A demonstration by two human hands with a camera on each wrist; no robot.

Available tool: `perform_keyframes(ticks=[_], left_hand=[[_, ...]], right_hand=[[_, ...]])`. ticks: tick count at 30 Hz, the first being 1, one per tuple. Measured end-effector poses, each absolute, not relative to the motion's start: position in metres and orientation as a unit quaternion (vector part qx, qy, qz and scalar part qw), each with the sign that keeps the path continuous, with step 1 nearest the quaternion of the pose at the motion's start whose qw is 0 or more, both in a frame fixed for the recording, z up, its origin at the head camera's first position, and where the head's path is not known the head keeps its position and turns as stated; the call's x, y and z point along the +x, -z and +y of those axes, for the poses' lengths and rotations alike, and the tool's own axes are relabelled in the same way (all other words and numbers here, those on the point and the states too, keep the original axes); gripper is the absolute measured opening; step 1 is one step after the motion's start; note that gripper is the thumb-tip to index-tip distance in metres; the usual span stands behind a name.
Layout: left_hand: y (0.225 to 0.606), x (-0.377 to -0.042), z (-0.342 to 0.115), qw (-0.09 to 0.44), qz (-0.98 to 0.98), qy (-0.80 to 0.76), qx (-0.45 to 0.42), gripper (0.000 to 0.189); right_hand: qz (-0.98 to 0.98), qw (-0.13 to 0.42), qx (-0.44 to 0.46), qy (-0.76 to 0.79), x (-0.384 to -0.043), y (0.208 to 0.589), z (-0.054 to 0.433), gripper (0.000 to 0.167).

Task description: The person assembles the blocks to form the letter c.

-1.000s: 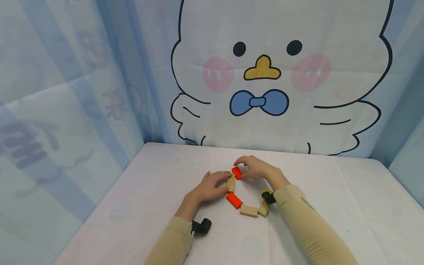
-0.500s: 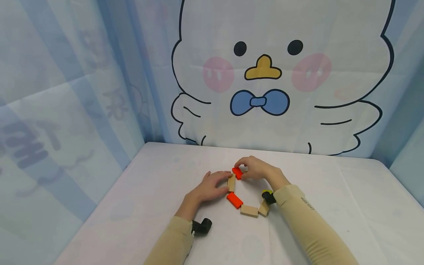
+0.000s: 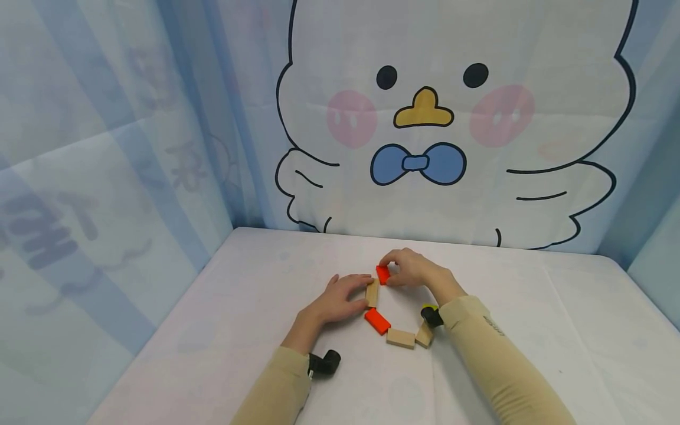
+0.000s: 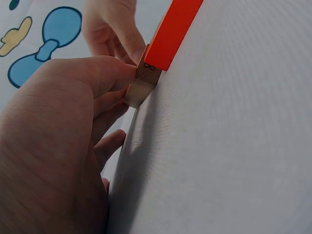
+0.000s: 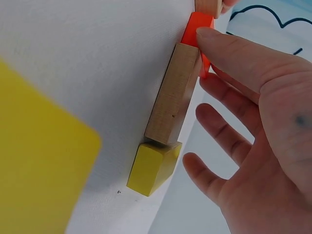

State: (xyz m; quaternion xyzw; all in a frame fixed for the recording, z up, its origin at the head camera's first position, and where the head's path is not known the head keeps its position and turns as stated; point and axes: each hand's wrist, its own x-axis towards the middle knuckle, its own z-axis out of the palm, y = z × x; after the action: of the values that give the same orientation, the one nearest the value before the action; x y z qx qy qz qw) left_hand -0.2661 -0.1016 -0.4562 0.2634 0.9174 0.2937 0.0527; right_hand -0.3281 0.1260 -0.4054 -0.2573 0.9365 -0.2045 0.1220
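In the head view, my left hand [image 3: 340, 300] holds a plain wooden block [image 3: 372, 293], its thumb at the near end and a finger at the far end. The left wrist view shows that thumb against the wooden block [image 4: 141, 88]. My right hand [image 3: 417, 269] pinches a red block [image 3: 383, 274] by the wooden block's far end. In the right wrist view, my thumb presses this red block [image 5: 196, 28]. A wooden block [image 5: 171, 95] and a yellow block [image 5: 152, 168] continue the row there; the right hand hides them from the head view.
Nearer on the white-covered table [image 3: 255, 354] lie a second red block [image 3: 378, 321], two wooden blocks, one in front [image 3: 401, 338] and one angled [image 3: 424, 334], and a yellow block [image 3: 429, 306] partly hidden by the right wrist camera [image 3: 431, 317]. A printed curtain [image 3: 425, 203] stands behind.
The red block in my right hand has turned and shifted slightly away and to the right. My left hand has stayed on its wooden block.
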Motion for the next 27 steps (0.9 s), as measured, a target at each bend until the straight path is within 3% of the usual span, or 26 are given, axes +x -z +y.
perform_keyframes(ticks=[27], left_hand=[[0.459,-0.268,-0.099,0.057,0.923,-0.284,0.253,0.055]], right_hand=[[0.939,0.103,-0.257,0.205,-0.342,0.402,0.133,0.035]])
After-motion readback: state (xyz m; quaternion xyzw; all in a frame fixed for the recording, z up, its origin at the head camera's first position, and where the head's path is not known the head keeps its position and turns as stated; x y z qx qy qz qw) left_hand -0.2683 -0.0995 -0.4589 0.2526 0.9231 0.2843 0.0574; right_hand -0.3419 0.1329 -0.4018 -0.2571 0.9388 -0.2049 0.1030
